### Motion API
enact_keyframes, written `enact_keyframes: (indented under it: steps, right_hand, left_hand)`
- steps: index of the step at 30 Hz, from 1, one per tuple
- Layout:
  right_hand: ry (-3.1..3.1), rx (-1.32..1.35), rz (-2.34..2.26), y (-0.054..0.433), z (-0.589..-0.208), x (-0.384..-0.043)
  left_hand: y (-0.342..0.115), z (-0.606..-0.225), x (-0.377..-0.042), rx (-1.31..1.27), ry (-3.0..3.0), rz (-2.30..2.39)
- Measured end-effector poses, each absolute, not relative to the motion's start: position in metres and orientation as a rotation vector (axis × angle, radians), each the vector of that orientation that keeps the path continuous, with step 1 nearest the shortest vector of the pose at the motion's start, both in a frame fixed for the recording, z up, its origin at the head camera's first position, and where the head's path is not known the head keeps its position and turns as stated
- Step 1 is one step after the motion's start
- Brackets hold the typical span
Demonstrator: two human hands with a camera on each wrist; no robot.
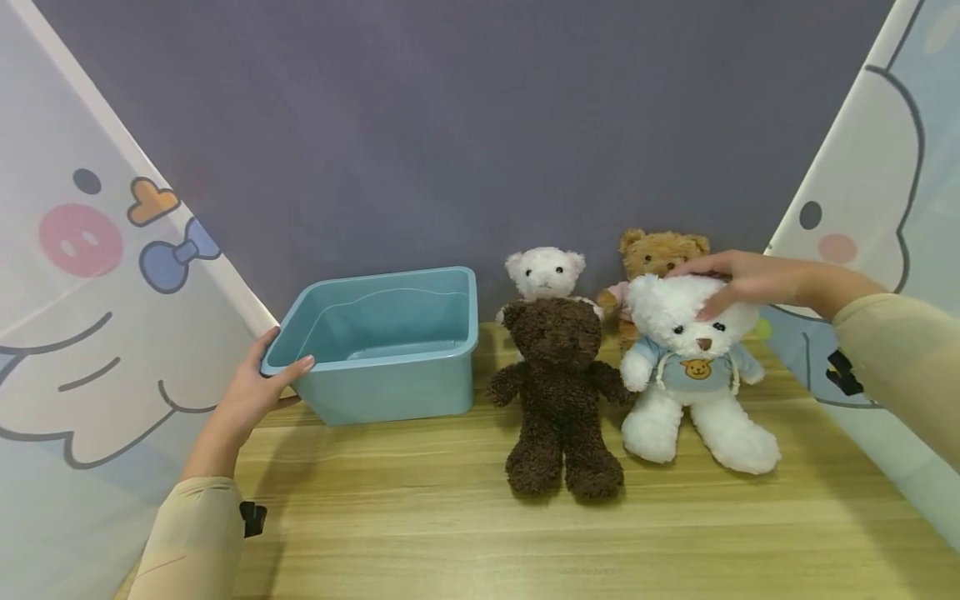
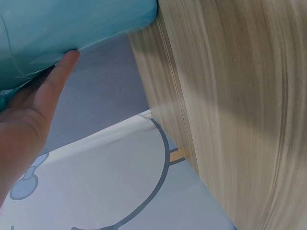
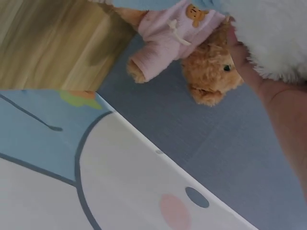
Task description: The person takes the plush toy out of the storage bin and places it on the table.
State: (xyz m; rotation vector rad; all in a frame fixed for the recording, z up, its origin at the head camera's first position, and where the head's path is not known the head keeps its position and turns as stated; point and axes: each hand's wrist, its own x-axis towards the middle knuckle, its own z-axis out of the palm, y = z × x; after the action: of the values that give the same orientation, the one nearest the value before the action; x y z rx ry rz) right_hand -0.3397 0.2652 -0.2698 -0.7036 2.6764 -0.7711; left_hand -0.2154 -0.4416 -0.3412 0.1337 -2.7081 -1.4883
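In the head view my left hand (image 1: pixel 251 387) grips the front left corner of a light blue plastic bin (image 1: pixel 397 392), thumb over the rim. The left wrist view shows fingers against the side of the bin (image 2: pixel 76 24). My right hand (image 1: pixel 772 279) holds the head of a white teddy bear (image 1: pixel 696 383) in a pale blue hoodie, its thumb on the front of the head. The bear's feet appear to rest on the table. Behind it, partly hidden, is a tan teddy bear (image 1: pixel 656 254) in pink; the right wrist view shows its pink top (image 3: pixel 163 52).
A dark brown teddy bear (image 1: pixel 558 392) sits between the bin and the hoodie bear, with a smaller white bear (image 1: pixel 545 271) behind it. All stand on a wooden table (image 1: pixel 420 517). A grey backdrop (image 1: pixel 480 125) rises behind, and printed cartoon panels (image 1: pixel 90 333) flank both sides.
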Motion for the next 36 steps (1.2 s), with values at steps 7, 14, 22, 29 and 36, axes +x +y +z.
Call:
enact_keyframes:
  steps: [7, 14, 22, 29, 36]
  right_hand:
    - [2.598, -0.704, -0.778, 0.262, -0.282, -0.345]
    - [2.63, -0.718, -0.788, 0.258, -0.284, -0.346]
    - [2.721, -0.823, -0.651, 0.247, -0.273, -0.343]
    - [2.871, -0.785, -0.417, 0.221, -0.256, -0.324]
    - [2.923, -0.664, -0.465, 0.188, -0.26, -0.284]
  left_hand:
    - [-0.442, -0.341, -0.212, 0.141, -2.705, -1.484]
    - [-0.445, -0.341, -0.213, 0.128, -2.73, -1.476]
    - [-0.44, -0.315, -0.211, 0.086, -3.001, -1.153]
    - [-0.405, -0.272, -0.218, 0.021, -3.176, -0.675]
    - [-0.344, -0.254, -0.215, -0.078, -3.144, -0.573]
